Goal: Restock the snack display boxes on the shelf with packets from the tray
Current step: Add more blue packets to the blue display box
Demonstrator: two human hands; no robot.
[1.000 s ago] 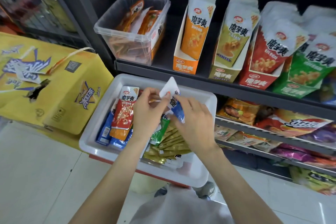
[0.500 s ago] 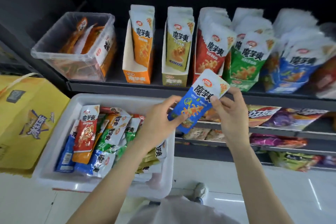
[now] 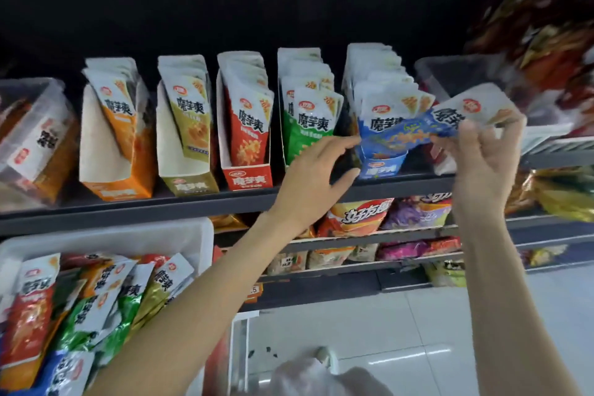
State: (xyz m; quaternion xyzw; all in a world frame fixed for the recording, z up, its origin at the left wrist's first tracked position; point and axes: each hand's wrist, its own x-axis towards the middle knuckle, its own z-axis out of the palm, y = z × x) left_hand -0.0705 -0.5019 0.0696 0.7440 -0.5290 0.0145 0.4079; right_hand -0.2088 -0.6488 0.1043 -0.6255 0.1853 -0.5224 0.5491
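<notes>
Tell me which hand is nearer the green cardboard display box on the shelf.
Left. The left hand hovers just before the green cardboard display box; the right hand is farther right, beyond the blue box.

Glossy plastic-film blue packet point(image 3: 427, 132); matt cardboard blue display box point(image 3: 382, 165); smooth white plastic tray point(image 3: 128, 239) (slightly shiny); dark matt metal-looking shelf point(image 3: 144, 207) edge.

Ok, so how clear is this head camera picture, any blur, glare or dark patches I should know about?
Head view: the blue packet and right hand are motion-smeared; the bags at the far right are blurred past reading; the space above the shelf is nearly black; the floor shows bright streaks of glare; the shelf edge bows from the wide lens; the boxed packets stay fairly legible.
</notes>
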